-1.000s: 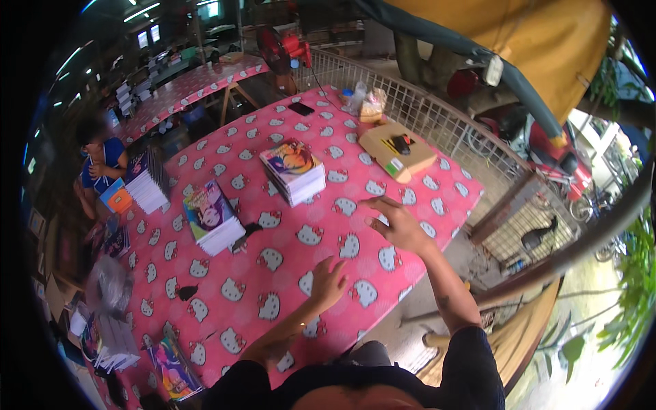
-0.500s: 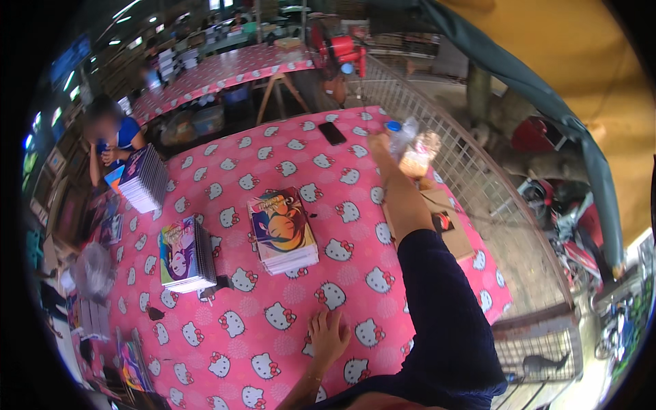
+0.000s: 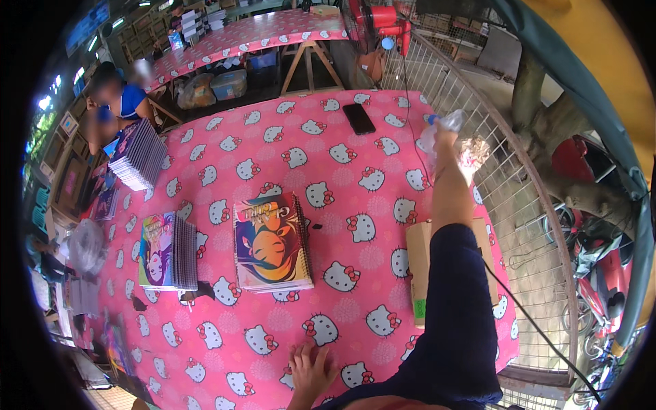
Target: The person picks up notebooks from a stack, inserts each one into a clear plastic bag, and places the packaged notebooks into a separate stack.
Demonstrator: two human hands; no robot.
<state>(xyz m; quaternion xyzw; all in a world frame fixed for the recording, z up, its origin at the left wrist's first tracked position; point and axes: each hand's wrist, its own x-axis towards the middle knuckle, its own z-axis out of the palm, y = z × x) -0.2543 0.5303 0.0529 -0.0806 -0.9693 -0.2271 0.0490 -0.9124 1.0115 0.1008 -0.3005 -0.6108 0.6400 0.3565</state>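
My right arm stretches to the far right of the table, where my right hand (image 3: 446,134) is closed around a clear plastic bottle (image 3: 426,140) with a blue cap. Crinkled clear plastic shows just beyond the fingers, which are partly hidden. My left hand (image 3: 311,367) rests on the pink patterned tablecloth (image 3: 355,301) near the front edge, fingers apart and holding nothing. Ahead of it sits a stack of spiral-bound notebooks (image 3: 272,242) with an illustrated cover. Another notebook stack (image 3: 167,253) stands to its left.
A black phone (image 3: 359,119) lies at the back. Under my right forearm is a cardboard box (image 3: 418,266); a see-through food bag (image 3: 473,156) sits beyond it. At the left, a person (image 3: 126,102) sits behind a taller notebook stack (image 3: 139,156). A wire fence (image 3: 506,130) borders the right side.
My right hand has moved from beside the bottle onto it, and the bottle's cap has tipped. The view has shifted; my left hand still rests on the cloth.
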